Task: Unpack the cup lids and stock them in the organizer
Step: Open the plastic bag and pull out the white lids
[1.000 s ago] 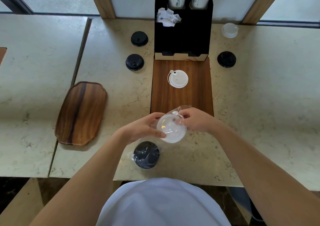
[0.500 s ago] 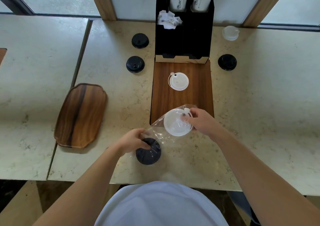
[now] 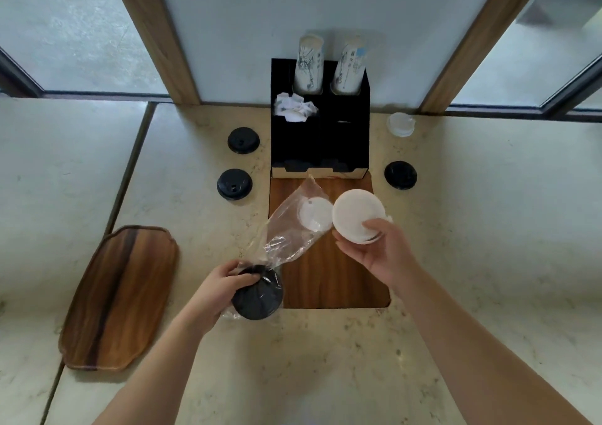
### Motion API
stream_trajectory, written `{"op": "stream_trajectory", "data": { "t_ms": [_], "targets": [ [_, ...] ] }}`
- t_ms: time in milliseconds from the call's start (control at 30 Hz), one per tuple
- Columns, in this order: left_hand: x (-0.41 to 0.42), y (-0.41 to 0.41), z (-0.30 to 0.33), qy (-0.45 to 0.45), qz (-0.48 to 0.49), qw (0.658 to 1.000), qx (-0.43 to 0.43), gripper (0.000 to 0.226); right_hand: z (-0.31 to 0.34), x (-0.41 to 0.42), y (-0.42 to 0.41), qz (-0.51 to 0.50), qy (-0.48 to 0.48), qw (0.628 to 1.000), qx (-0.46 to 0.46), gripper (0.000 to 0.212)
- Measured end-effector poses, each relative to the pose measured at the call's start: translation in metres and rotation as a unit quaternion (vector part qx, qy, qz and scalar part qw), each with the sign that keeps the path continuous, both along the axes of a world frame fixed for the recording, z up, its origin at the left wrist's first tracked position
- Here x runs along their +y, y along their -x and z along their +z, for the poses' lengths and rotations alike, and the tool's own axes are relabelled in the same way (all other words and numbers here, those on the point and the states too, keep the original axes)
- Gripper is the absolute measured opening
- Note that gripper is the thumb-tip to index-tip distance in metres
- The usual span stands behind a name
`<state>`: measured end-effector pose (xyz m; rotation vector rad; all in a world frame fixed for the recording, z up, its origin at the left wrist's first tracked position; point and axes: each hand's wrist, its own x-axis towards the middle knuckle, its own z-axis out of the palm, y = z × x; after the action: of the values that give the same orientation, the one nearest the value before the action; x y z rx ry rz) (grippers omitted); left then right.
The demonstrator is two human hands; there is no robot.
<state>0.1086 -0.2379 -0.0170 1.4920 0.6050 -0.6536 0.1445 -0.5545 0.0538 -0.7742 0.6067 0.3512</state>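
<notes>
Right hand (image 3: 379, 252) is raised palm-up over the wooden board (image 3: 329, 278), fingers clamped on a stack of white lids (image 3: 356, 217). Left hand (image 3: 216, 289) is curled around the black lids (image 3: 259, 297) and the clear bag (image 3: 293, 229), near the surface's front edge.

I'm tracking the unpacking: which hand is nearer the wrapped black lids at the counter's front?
Left. The left hand grips the black lids directly; the right hand is up-right of them, holding white lids.
</notes>
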Motion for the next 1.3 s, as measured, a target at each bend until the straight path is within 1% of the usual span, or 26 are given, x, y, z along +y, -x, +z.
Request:
{"op": "stream_trajectory", "data": {
  "t_ms": [67, 100, 200, 267, 333, 400, 467, 533, 600, 633, 733, 800, 833, 867, 900, 933, 967, 1000, 1033, 1067, 1100, 1133, 1233, 1300],
  "targets": [
    [-0.007, -0.013, 0.003, 0.02, 0.012, 1.0, -0.001, 0.025, 0.003, 0.004, -0.012, 0.022, -0.038, 0.999, -0.024, 0.069],
    [-0.011, -0.018, 0.005, 0.029, 0.017, 0.999, -0.002, 0.025, 0.005, 0.007, -0.017, 0.034, -0.053, 0.997, -0.034, 0.07],
    [-0.019, -0.03, 0.011, 0.066, 0.04, 0.997, 0.001, 0.024, 0.012, 0.016, -0.027, 0.05, -0.11, 0.99, -0.074, 0.055],
    [-0.024, -0.036, 0.014, 0.088, 0.063, 0.994, 0.006, 0.027, 0.012, 0.02, -0.03, 0.036, -0.177, 0.979, -0.096, 0.052],
    [-0.026, -0.04, 0.015, 0.098, 0.076, 0.992, 0.01, 0.029, 0.011, 0.025, -0.03, 0.02, -0.251, 0.962, -0.106, 0.059],
    [-0.026, -0.043, 0.015, 0.102, 0.082, 0.991, 0.014, 0.03, 0.011, 0.029, -0.03, -0.009, -0.32, 0.942, -0.101, 0.075],
    [-0.024, -0.044, 0.015, 0.1, 0.086, 0.991, 0.019, 0.032, 0.012, 0.034, -0.033, -0.043, -0.357, 0.928, -0.097, 0.082],
    [-0.023, -0.046, 0.013, 0.096, 0.094, 0.991, 0.02, 0.032, 0.009, 0.039, -0.038, -0.074, -0.327, 0.938, -0.088, 0.075],
    [-0.022, -0.048, 0.013, 0.095, 0.1, 0.99, 0.019, 0.03, 0.004, 0.04, -0.047, -0.1, -0.263, 0.957, -0.073, 0.059],
    [-0.022, -0.05, 0.012, 0.094, 0.103, 0.99, 0.019, 0.03, 0.003, 0.038, -0.052, -0.1, -0.233, 0.965, -0.072, 0.055],
    [-0.022, -0.054, 0.011, 0.092, 0.111, 0.989, 0.016, 0.027, -0.001, 0.024, -0.075, -0.063, -0.13, 0.986, -0.08, 0.052],
    [-0.022, -0.056, 0.009, 0.091, 0.117, 0.989, 0.015, 0.026, -0.005, 0.013, -0.091, -0.033, -0.05, 0.995, -0.074, 0.061],
    [-0.023, -0.057, 0.008, 0.089, 0.119, 0.989, 0.014, 0.026, -0.007, 0.009, -0.1, -0.014, 0.005, 0.998, -0.066, 0.061],
    [-0.024, -0.058, 0.007, 0.087, 0.122, 0.989, 0.014, 0.027, -0.007, 0.007, -0.111, 0.01, 0.081, 0.995, -0.054, 0.055],
    [-0.025, -0.06, 0.005, 0.084, 0.124, 0.989, 0.015, 0.028, -0.008, 0.006, -0.123, 0.033, 0.183, 0.982, -0.039, 0.048],
    [-0.027, -0.061, 0.005, 0.082, 0.126, 0.989, 0.015, 0.029, -0.01, 0.005, -0.135, 0.053, 0.3, 0.952, -0.029, 0.043],
    [-0.029, -0.062, 0.004, 0.081, 0.126, 0.989, 0.015, 0.03, -0.013, 0.005, -0.147, 0.072, 0.419, 0.905, -0.032, 0.042],
    [-0.032, -0.063, 0.004, 0.082, 0.126, 0.989, 0.015, 0.031, -0.016, 0.005, -0.159, 0.095, 0.524, 0.845, -0.055, 0.042],
    [-0.035, -0.065, 0.004, 0.084, 0.127, 0.988, 0.014, 0.031, -0.02, 0.005, -0.169, 0.12, 0.6, 0.785, -0.092, 0.042],
    [-0.037, -0.067, 0.004, 0.087, 0.128, 0.988, 0.014, 0.031, -0.025, 0.006, -0.179, 0.145, 0.649, 0.735, -0.131, 0.042],
    [-0.038, -0.069, 0.004, 0.09, 0.129, 0.987, 0.015, 0.029, -0.031, 0.007, -0.188, 0.167, 0.68, 0.695, -0.164, 0.04],
    [-0.04, -0.072, 0.004, 0.094, 0.129, 0.987, 0.017, 0.028, -0.038, 0.008, -0.195, 0.185, 0.701, 0.662, -0.188, 0.039],
    [-0.042, -0.077, 0.002, 0.099, 0.125, 0.987, 0.025, 0.026, -0.059, 0.01, -0.218, 0.232, 0.754, 0.577, -0.213, 0.043],
    [-0.042, -0.08, 0.0, 0.097, 0.126, 0.987, 0.028, 0.025, -0.069, 0.009, -0.23, 0.248, 0.775, 0.542, -0.21, 0.045]
  ]
}}
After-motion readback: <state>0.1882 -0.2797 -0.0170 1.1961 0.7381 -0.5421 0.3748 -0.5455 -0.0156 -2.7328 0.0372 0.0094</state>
